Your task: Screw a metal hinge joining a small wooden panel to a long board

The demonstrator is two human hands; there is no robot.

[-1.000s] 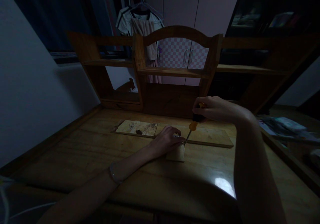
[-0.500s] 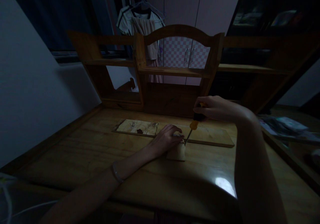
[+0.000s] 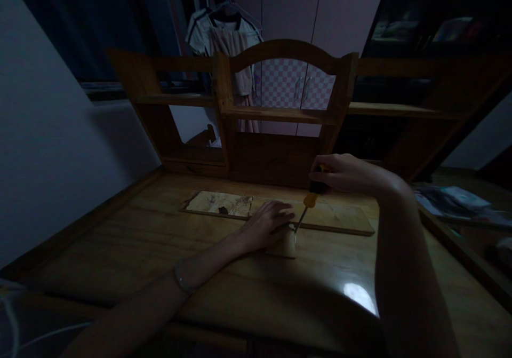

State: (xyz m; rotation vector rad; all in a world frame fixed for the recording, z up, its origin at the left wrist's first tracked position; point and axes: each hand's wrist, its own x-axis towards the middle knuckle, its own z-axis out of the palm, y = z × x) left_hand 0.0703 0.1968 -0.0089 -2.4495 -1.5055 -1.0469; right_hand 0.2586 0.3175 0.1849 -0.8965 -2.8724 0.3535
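My right hand (image 3: 331, 170) is wrapped round the black and yellow handle of a screwdriver (image 3: 310, 200), whose shaft slants down to the left. Its tip meets the right edge of a small pale wooden piece (image 3: 283, 247). My left hand (image 3: 270, 223) lies over the upper part of that piece, fingers pointing right and pressing on it. Behind the hands lies a long flat board (image 3: 340, 218) with a torn, stained pale patch (image 3: 220, 203) on its left part. What lies under my left fingers is hidden.
All this lies on a wooden desk (image 3: 152, 240). A wooden shelf unit (image 3: 280, 113) stands along its back edge. Papers (image 3: 456, 200) lie to the right beyond the desk's edge. A white cable (image 3: 60, 328) is at the lower left. Clothes (image 3: 228, 38) hang behind.
My left fingers have shifted slightly and lie flatter over the small piece. My right hand and the screwdriver have hardly moved.
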